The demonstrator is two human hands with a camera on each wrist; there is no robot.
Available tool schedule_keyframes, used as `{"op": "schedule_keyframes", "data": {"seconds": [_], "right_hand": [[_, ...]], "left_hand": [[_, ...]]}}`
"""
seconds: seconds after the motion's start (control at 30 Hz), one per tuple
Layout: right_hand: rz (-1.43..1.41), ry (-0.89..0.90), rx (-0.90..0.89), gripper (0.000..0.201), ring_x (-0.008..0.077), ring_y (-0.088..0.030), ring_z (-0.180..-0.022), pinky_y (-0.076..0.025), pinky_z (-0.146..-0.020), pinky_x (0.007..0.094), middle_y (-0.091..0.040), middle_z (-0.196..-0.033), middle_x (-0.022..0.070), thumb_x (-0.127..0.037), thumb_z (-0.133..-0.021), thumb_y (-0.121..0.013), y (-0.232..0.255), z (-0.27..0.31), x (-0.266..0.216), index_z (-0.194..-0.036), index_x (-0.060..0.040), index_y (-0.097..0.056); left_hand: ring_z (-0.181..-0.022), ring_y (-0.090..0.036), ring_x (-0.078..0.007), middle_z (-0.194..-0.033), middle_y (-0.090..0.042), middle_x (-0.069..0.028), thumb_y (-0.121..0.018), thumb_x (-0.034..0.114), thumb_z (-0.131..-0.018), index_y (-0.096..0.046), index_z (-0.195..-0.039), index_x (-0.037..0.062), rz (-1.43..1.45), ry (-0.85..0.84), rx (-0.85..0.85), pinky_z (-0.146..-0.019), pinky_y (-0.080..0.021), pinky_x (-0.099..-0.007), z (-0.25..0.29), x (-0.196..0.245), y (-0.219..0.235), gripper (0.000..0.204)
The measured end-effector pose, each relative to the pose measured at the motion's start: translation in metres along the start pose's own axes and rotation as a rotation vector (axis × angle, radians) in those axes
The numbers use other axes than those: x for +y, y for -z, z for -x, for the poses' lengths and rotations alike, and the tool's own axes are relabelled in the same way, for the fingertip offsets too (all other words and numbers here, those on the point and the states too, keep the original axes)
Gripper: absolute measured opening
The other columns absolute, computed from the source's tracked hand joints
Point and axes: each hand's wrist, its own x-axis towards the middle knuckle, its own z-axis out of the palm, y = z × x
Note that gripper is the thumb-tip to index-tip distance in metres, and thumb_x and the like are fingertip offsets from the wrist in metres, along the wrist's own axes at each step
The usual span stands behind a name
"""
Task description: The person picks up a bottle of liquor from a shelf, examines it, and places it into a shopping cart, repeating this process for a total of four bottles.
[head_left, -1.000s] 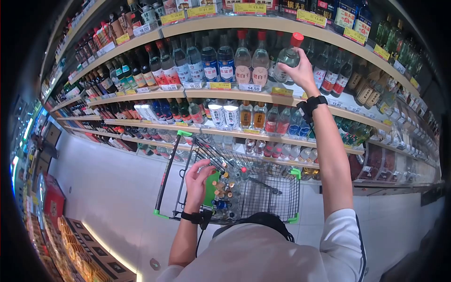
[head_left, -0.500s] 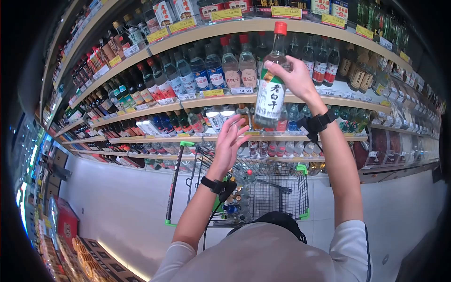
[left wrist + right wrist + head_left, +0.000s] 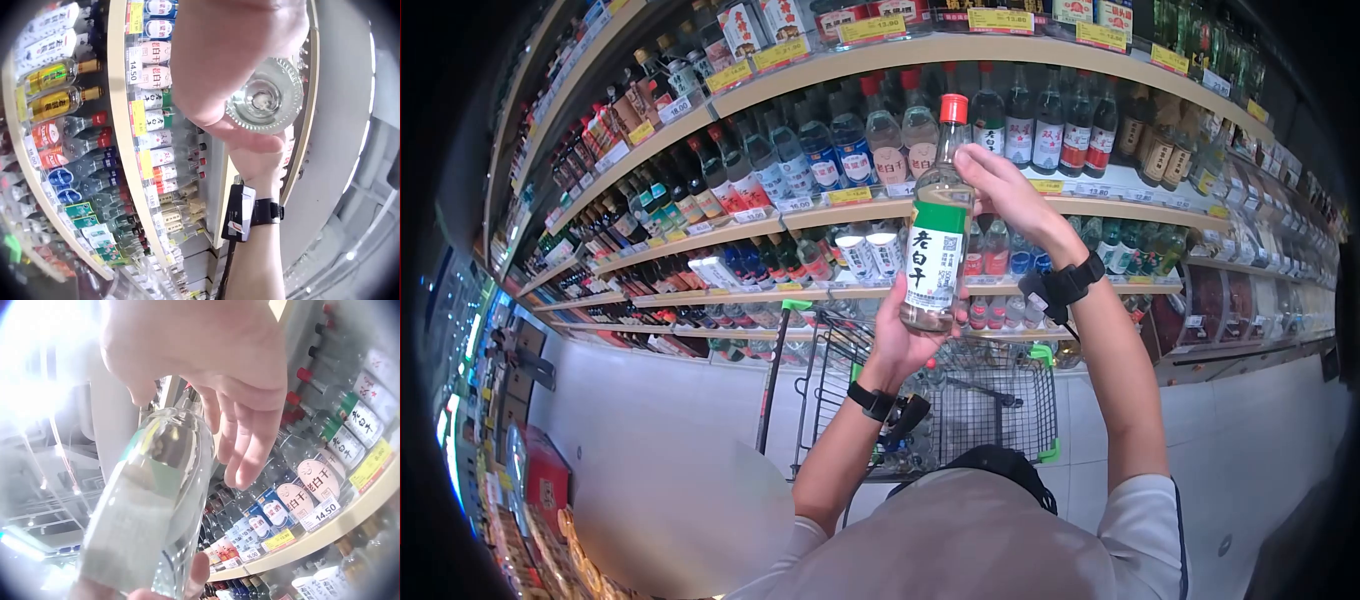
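A clear glass liquor bottle (image 3: 938, 245) with a red cap and a green-and-white label stands nearly upright before the shelves. My left hand (image 3: 908, 335) grips it round the base from below. Up at the neck and shoulder, my right hand (image 3: 1010, 200) holds it from the right side. From beneath, the left wrist view shows the round glass bottom (image 3: 265, 100) beside my left hand (image 3: 231, 56). In the right wrist view the neck passes between the thumb and fingers of my right hand (image 3: 206, 369); left fingertips (image 3: 200, 572) curl round the lower part.
Below my hands stands a wire shopping cart (image 3: 1000, 425) with green corners, several bottles lying at its left side. Curved shelves of bottles run across the front, price tags on the wooden shelf edge (image 3: 1080, 212). A red box (image 3: 545, 480) is at the lower left.
My right hand has lifted the bottle off the shelf and brought it down and left towards me. My left hand has risen from above the cart and taken hold of its base.
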Motion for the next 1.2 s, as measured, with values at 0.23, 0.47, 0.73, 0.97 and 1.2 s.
{"op": "schedule_keyframes", "data": {"seconds": [0.23,0.47,0.73,0.97,1.2], "right_hand": [[-0.092,-0.052,-0.063,0.048,0.0158,-0.057,-0.113,-0.048,-0.093,0.0317,-0.056,-0.121,0.0036,-0.043,-0.098,-0.059,-0.015,-0.006,0.006,-0.131,-0.0100,-0.047],[-0.187,-0.097,-0.080,0.042,0.0200,-0.060,-0.114,-0.047,-0.098,0.0381,-0.055,-0.123,0.0045,-0.036,-0.098,-0.057,0.005,-0.012,0.020,-0.128,-0.0081,-0.051],[-0.212,-0.103,-0.074,0.047,0.0202,-0.066,-0.104,-0.052,-0.095,0.0354,-0.066,-0.113,0.0101,-0.045,-0.104,-0.044,-0.003,-0.005,0.011,-0.120,-0.0031,-0.059],[-0.224,-0.108,-0.004,0.046,0.0221,-0.069,-0.095,-0.053,-0.090,0.0361,-0.070,-0.103,0.0124,-0.041,-0.104,-0.046,0.003,-0.014,0.029,-0.114,0.0007,-0.062],[-0.255,-0.104,-0.130,0.056,0.0143,-0.062,-0.103,-0.051,-0.087,0.0299,-0.060,-0.117,0.0075,-0.039,-0.094,-0.065,0.003,-0.004,0.023,-0.131,-0.0009,-0.049]], "left_hand": [[-0.084,-0.066,-0.0328,-0.110,-0.063,-0.0233,-0.026,0.062,-0.100,-0.046,-0.137,0.0008,0.017,0.056,-0.032,-0.071,-0.056,-0.0408,0.010,-0.004,-0.012,0.074],[-0.100,-0.068,-0.0224,-0.112,-0.066,-0.0181,-0.058,0.018,-0.099,-0.037,-0.133,0.0008,-0.442,-0.286,0.151,-0.087,-0.057,-0.0396,0.008,-0.007,-0.034,0.043],[-0.097,-0.067,-0.0148,-0.113,-0.066,-0.0158,-0.069,0.004,-0.091,-0.038,-0.123,0.0002,-0.660,-0.353,0.221,-0.081,-0.056,-0.0286,0.007,-0.015,-0.039,0.044],[-0.100,-0.065,-0.0154,-0.111,-0.065,-0.0137,-0.061,0.020,-0.100,-0.040,-0.125,0.0017,-0.560,-0.301,0.183,-0.086,-0.053,-0.0309,0.004,-0.016,-0.027,0.037],[-0.109,-0.065,-0.0277,-0.124,-0.060,-0.0173,-0.033,0.037,-0.108,-0.037,-0.139,0.0010,-0.400,-0.216,0.125,-0.095,-0.054,-0.0428,0.007,-0.014,-0.030,0.047]]}}
